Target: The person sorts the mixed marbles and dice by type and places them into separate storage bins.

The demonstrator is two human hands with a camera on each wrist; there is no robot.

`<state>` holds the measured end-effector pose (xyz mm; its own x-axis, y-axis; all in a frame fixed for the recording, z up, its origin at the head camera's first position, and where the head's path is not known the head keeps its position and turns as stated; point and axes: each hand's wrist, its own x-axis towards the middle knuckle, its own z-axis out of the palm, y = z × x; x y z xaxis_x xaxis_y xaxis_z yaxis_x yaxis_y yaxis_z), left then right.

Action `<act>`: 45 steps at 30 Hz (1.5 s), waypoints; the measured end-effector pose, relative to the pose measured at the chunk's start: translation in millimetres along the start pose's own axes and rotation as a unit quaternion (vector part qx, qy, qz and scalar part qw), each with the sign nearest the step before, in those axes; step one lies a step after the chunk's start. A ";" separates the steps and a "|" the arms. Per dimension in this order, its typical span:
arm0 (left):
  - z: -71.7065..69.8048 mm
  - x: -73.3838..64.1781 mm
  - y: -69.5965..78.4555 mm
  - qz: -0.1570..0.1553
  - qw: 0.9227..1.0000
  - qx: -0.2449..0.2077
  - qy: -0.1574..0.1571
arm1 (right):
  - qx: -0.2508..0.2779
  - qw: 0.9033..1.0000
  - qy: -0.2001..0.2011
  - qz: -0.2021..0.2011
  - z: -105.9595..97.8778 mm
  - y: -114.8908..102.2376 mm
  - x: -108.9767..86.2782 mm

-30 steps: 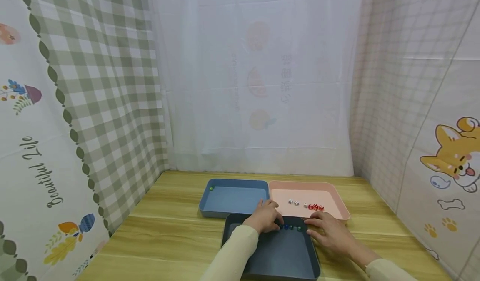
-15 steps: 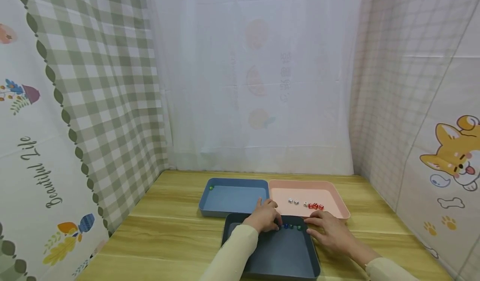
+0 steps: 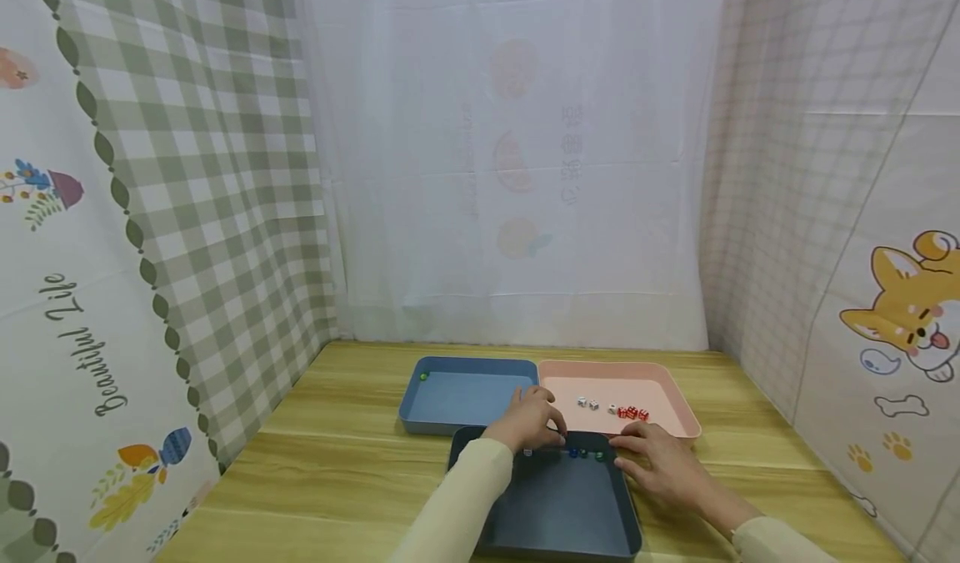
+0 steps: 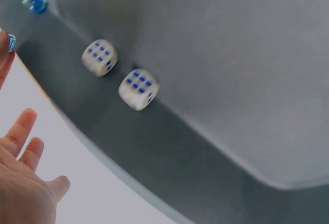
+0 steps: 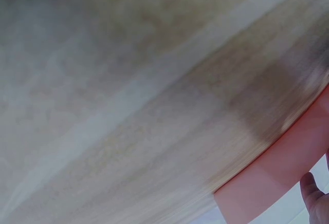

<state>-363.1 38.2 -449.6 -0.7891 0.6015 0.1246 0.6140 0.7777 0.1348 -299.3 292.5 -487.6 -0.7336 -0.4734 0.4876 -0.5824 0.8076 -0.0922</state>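
My left hand (image 3: 531, 419) is over the far side of the dark grey tray (image 3: 562, 513). In the left wrist view, its fingertips pinch a small blue glass marble (image 4: 12, 42) at the left edge, partly hidden by the fingers. Two white dice (image 4: 119, 74) with blue pips lie below in the tray. A blue marble (image 3: 573, 453) and green marbles (image 3: 599, 456) sit in a row along its far wall. My right hand (image 3: 663, 467) rests at the tray's far right corner, fingers loosely extended and fingertips at the rim.
Behind stands a blue tray (image 3: 472, 388) with one green marble (image 3: 423, 376) in its corner. Beside it, a pink tray (image 3: 660, 384) holds several white dice (image 3: 593, 405) and red dice (image 3: 632, 413). Fabric curtains (image 3: 517, 163) enclose the wooden table (image 3: 337, 463).
My left hand lifts a little from the row of marbles toward the far rim, with a marble in its fingertips. A white die shows beneath it. My right hand stays put.
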 end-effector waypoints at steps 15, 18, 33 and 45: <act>-39.0 10.0 -39.2 -0.050 0.997 -0.054 0.039 | 0.005 1.000 -0.013 0.015 -0.7 -0.4 -2.4; -44.9 9.2 -50.4 -0.056 0.996 -0.059 0.048 | 0.005 1.000 -0.011 0.017 -1.2 -0.8 -3.1; -51.5 -10.5 -107.9 -0.122 0.967 -0.181 0.130 | 0.009 1.000 -0.003 0.021 -1.3 -2.3 -2.9; -30.1 -32.6 -146.7 -0.154 0.942 -0.236 0.181 | 0.007 1.000 0.001 0.013 -1.5 -4.4 -1.5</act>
<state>-427.0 -101.0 -443.9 -0.9263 0.1926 0.3239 0.3631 0.6859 0.6306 -295.1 290.1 -486.7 -0.7474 -0.4523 0.4866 -0.5688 0.8141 -0.1170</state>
